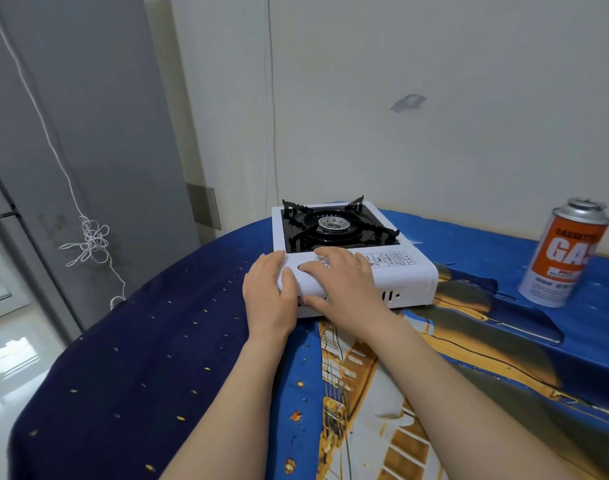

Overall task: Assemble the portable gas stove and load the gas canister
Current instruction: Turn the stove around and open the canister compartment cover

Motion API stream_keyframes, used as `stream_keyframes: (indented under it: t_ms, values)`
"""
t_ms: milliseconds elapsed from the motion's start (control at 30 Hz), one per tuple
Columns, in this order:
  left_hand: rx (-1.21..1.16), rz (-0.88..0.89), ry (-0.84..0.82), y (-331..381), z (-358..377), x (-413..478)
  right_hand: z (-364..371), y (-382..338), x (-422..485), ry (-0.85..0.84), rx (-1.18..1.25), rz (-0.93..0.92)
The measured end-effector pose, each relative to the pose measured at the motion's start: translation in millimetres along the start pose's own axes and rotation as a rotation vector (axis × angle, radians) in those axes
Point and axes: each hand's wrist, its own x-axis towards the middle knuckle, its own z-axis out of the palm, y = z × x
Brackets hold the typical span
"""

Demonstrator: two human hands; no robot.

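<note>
A white portable gas stove (413, 271) with a black burner grate (334, 225) sits on the blue-covered table (150, 341). My left hand (268, 296) grips the stove's near left corner, thumb on the compartment lid. My right hand (344, 282) lies flat over the white canister-compartment lid, fingers on top, thumb under its front edge. The lid appears closed. An orange and silver gas canister (564, 252) stands upright on the table at the far right, apart from the stove and from both hands.
A cream wall (434, 98) rises right behind the stove. A grey cabinet (88, 116) stands at the left with a tangled white cord (91, 240) hanging beside it. The table's rounded edge falls away at the left, above a pale floor.
</note>
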Motion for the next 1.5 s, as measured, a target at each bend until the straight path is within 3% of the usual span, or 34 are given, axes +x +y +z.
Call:
stream_keyframes:
  t_ms: [167, 500, 800, 1200, 1500]
  values:
    - [0.063, 0.008, -0.035, 3.5, -1.0, 3.2, -3.2, -0.1, 9.7, -0.082, -0.018, -0.027]
    - [0.110, -0.008, -0.057, 5.1, 0.0, 1.7, -1.1, -5.7, 15.2, -0.088, 0.016, -0.013]
    - [0.203, 0.099, -0.098, 7.6, -5.0, 8.0, -11.6, -10.6, 25.8, -0.251, -0.005, -0.011]
    - [0.322, 0.119, -0.108, 14.2, -3.9, 10.4, -9.2, -10.7, 14.1, -0.115, -0.134, -0.091]
    - [0.250, 0.063, -0.131, 13.4, -5.8, 5.5, -11.6, 5.6, 1.7, -0.077, 0.042, -0.109]
